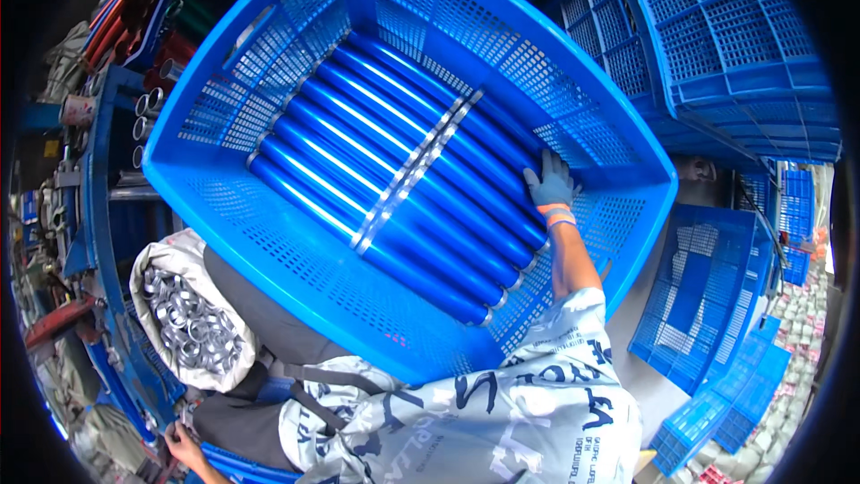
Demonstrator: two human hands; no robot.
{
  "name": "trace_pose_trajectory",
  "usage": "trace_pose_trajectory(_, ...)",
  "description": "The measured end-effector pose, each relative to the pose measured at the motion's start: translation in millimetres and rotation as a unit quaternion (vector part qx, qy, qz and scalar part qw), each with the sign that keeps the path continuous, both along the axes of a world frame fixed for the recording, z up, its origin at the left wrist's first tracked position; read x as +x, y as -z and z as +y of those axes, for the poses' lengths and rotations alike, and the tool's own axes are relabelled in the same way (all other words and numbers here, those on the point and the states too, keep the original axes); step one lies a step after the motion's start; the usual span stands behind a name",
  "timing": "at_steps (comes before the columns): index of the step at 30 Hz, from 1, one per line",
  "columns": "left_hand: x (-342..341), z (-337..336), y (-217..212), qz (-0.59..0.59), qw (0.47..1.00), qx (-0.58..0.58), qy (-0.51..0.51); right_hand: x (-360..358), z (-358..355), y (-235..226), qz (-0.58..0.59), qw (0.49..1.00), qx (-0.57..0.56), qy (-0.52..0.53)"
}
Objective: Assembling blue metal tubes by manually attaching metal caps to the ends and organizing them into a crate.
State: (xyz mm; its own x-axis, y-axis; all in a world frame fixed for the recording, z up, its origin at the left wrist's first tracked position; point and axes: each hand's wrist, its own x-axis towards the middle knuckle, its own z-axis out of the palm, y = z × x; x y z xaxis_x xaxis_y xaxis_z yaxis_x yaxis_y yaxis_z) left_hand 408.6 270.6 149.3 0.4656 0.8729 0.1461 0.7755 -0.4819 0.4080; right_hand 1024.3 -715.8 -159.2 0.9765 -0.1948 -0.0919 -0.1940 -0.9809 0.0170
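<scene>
A large blue plastic basket [394,341] with slotted walls fills the middle of the view. Glossy blue metal tubes [358,130] with silver ends lie in it, two rows end to end. My right hand [551,186], in a grey-blue glove with an orange cuff, reaches over the basket's right side. Its fingers are spread against the tubes at the right end of the rows. At the lower left, my left hand [185,450] is low beside a blue edge, apart from the basket. Its fingers show only small, and I cannot make out whether they hold anything.
A pale sack [148,262] full of silver metal rings [193,327] stands left of the basket. Behind it is a blue rack [112,152] with tube ends. More blue crates [717,27] are stacked at the upper right, and another crate [690,296] stands at the right.
</scene>
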Motion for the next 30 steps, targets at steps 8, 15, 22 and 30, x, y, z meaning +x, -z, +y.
trace_pose_trajectory(8, -95, -34, -61, 0.015, 0.994, 0.037, -0.098, -10, 54, 13, 0.038, 0.998, -0.048, 0.019)
trace_pose_trajectory(15, -296, -168, -16, 0.127, 0.911, 0.065, -0.386, 52, 18, -27, 0.464, 0.857, -0.112, -0.193)
trace_pose_trajectory(22, -457, -409, -50, 0.078, 0.743, -0.164, -0.645, 217, 436, -80, 0.185, 0.906, 0.199, -0.324)
trace_pose_trajectory(30, -402, -437, -21, 0.202, 0.773, -0.402, -0.447, -83, 839, -224, 0.225, 0.561, 0.413, -0.681)
